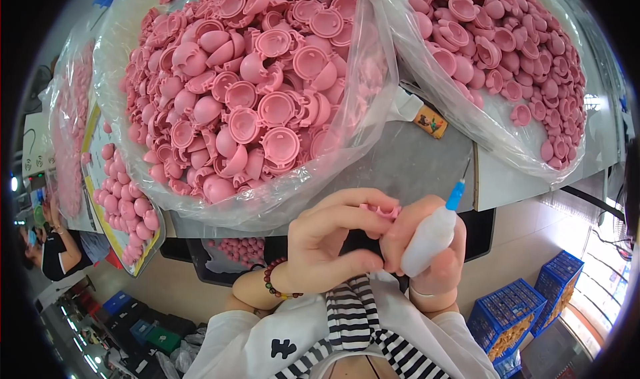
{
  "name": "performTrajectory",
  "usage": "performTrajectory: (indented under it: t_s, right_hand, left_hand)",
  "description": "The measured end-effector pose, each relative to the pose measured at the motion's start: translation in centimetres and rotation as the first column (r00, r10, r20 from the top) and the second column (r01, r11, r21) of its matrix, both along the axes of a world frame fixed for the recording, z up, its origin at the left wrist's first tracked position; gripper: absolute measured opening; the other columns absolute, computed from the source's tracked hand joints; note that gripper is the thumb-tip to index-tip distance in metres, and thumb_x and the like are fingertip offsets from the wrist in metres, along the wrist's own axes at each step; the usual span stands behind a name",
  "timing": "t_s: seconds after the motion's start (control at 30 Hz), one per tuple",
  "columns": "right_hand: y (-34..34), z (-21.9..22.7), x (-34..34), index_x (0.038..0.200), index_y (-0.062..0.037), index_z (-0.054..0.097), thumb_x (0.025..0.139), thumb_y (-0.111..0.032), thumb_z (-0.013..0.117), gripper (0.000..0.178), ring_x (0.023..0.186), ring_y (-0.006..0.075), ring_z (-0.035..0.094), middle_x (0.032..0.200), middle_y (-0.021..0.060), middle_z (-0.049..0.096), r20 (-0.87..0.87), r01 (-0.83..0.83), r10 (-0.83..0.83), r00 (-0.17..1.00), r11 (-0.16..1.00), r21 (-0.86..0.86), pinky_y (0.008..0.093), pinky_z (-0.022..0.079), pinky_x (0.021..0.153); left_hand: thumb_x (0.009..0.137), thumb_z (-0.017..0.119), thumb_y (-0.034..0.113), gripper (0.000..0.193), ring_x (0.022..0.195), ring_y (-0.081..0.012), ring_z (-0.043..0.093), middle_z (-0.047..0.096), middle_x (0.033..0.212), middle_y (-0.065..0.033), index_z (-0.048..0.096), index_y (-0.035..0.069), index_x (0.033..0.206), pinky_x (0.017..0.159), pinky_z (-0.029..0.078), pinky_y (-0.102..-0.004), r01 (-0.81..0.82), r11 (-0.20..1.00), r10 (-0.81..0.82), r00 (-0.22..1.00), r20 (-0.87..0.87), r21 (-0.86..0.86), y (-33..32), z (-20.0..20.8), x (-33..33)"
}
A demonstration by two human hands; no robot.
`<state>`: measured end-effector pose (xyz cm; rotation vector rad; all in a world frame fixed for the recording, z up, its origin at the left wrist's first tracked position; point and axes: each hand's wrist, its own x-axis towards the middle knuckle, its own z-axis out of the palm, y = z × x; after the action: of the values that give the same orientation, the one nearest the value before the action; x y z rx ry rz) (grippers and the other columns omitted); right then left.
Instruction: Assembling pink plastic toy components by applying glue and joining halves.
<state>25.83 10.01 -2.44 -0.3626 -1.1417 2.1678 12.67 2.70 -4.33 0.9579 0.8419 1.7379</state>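
Observation:
My left hand (327,242), a beaded bracelet at its wrist, curls its fingers around a small pink plastic shell piece (382,212). Part of that piece is hidden behind the fingers. My right hand (443,272) meets it fingertip to fingertip and grips a white squeeze bottle (430,240). The bottle is tilted, its blue needle tip (456,196) pointing up and away to the right. Whether the right fingertips also touch the pink piece, I cannot tell. Beyond my hands, a clear plastic bag (267,227) holds a heap of pink shell halves (260,106).
A second bag of smaller pink pieces (497,46) lies at the right. On the left, a yellow-rimmed tray (151,249) carries pink balls (127,209). A small printed object (430,122) lies on the grey table (380,166). Blue crates (507,312) stand on the floor. Another person (61,249) is far left.

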Motion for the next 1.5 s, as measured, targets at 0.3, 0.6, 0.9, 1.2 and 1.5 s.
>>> performTrajectory:
  t_s: [0.3, 0.6, 0.9, 1.2, 1.5]
  right_hand:
    - [-0.6, 0.5, -0.7, 0.098, 0.0039, 0.046, 0.083, -0.044, 0.048, 0.050, 0.051, 0.0131, 0.051, 0.068, 0.0096, 0.055, 0.121, 0.271, -0.266, 0.956, 0.962, -0.025, 0.0221, 0.040, 0.047]
    - [-0.4, 0.5, -0.3, 0.115, 0.0012, 0.030, 0.083, -0.037, 0.053, 0.055, 0.056, 0.0153, 0.054, 0.069, 0.0129, 0.057, 0.144, 0.346, -0.382, 0.913, 0.911, 0.223, 0.0247, 0.044, 0.054]
    - [2.2, 0.6, 1.2, 0.098, -0.0025, 0.049, 0.075, -0.036, 0.062, 0.043, 0.060, 0.0118, 0.032, 0.073, 0.0021, 0.038, -0.210, 0.474, -0.439, 0.873, 0.664, 0.578, 0.0230, 0.024, 0.047]
    - [1.1, 2.4, 0.8, 0.087, 0.0057, 0.053, 0.078, -0.056, 0.049, 0.063, 0.050, 0.0113, 0.037, 0.067, 0.0044, 0.041, -0.145, 0.348, -0.483, 0.864, 0.364, 0.864, 0.0225, 0.025, 0.038]
    - [1.1, 2.4, 0.8, 0.087, 0.0070, 0.053, 0.081, -0.054, 0.046, 0.062, 0.049, 0.0116, 0.037, 0.065, 0.0056, 0.041, -0.175, 0.374, -0.491, 0.853, 0.343, 0.862, 0.0211, 0.025, 0.035]
  left_hand:
    - [0.076, 0.056, -0.008, 0.023, 0.085, -0.0208, 0.056, 0.054, 0.095, -0.0194, 0.051, -0.005, 0.098, 0.079, 0.044, -0.0288, -0.041, 0.997, 0.030, 0.983, 0.180, 0.063, 0.3, -0.3, 0.6]
    - [0.076, 0.065, 0.012, 0.047, 0.095, -0.0225, 0.055, 0.046, 0.116, -0.0239, 0.042, 0.001, 0.116, 0.081, 0.045, -0.0325, 0.030, 0.995, -0.032, 0.999, -0.026, -0.094, 0.0, 0.1, 0.4]
    - [0.078, 0.052, -0.008, 0.045, 0.113, -0.0222, 0.045, 0.039, 0.125, -0.0250, 0.036, -0.005, 0.120, 0.093, 0.039, -0.0339, 0.172, 0.983, -0.186, 0.917, 0.353, 0.070, -0.1, -0.1, 0.3]
    - [0.075, 0.062, 0.002, 0.044, 0.096, -0.0275, 0.057, 0.044, 0.117, -0.0293, 0.038, 0.000, 0.112, 0.081, 0.049, -0.0348, 0.115, 0.986, -0.085, 0.971, 0.223, -0.123, -0.6, 0.2, 0.2]
    - [0.074, 0.064, 0.002, 0.045, 0.096, -0.0266, 0.057, 0.046, 0.116, -0.0292, 0.040, 0.000, 0.111, 0.082, 0.048, -0.0341, 0.129, 0.987, -0.109, 0.977, 0.184, -0.100, -0.5, 0.5, 0.2]
